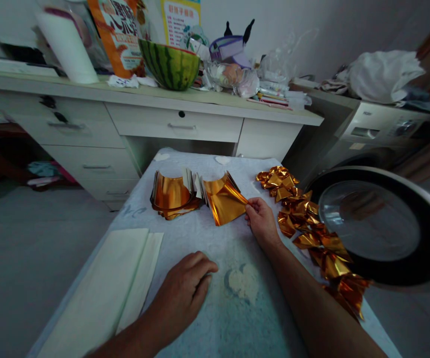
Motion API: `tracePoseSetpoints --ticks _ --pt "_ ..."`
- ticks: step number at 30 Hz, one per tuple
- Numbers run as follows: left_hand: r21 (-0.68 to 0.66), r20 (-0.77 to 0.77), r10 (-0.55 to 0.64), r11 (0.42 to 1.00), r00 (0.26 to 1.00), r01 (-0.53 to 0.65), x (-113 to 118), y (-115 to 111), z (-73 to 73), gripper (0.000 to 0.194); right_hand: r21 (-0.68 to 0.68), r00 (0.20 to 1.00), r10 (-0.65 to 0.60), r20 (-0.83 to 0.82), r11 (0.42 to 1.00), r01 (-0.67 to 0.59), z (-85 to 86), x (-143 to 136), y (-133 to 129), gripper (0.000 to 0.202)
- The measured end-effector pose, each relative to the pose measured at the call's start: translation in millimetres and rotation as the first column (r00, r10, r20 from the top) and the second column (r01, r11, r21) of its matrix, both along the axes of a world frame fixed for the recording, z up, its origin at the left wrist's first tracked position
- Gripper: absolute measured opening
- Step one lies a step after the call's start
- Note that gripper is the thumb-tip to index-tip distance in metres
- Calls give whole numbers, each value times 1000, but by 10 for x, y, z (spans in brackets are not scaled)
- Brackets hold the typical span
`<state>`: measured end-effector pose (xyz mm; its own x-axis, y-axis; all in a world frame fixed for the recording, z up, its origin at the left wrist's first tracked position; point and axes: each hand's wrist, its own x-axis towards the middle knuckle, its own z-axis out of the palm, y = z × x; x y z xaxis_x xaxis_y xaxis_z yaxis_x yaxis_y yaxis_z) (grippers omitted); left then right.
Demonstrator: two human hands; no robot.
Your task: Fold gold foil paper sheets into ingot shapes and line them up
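My right hand [262,221] pinches the near right corner of a gold foil sheet [227,201], closed between thumb and fingers. That sheet is partly lifted and bent, and it still lies against the curled stack of foil sheets behind it. Left of it rests a second curled stack of gold foil sheets [172,194], with pale paper edges standing up between the two stacks. My left hand [187,293] lies loosely bent low over the cloth, empty, with thumb and forefinger slightly apart. Along the right edge runs a row of folded gold foil pieces [304,219].
Folded pale sheets [99,288] lie at the left of the cloth-covered table [185,248]. An open washing machine door [379,223] stands at the right edge. Behind is a white desk [200,112] with a cut watermelon [170,64], a paper roll [67,47] and an orange snack bag [120,40].
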<state>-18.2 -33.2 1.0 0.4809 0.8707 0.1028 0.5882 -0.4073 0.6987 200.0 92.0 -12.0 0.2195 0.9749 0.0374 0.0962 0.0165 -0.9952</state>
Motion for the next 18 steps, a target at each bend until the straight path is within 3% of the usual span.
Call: tracePoseSetpoints --ticks 12,18 --pt "32 47 2 999 999 -3 32 29 30 21 44 1000 1 -4 999 -1 161 38 -111 12" --pt "-34 106 55 998 993 -52 5 27 46 19 70 999 42 -8 997 -42 168 -5 -132 11"
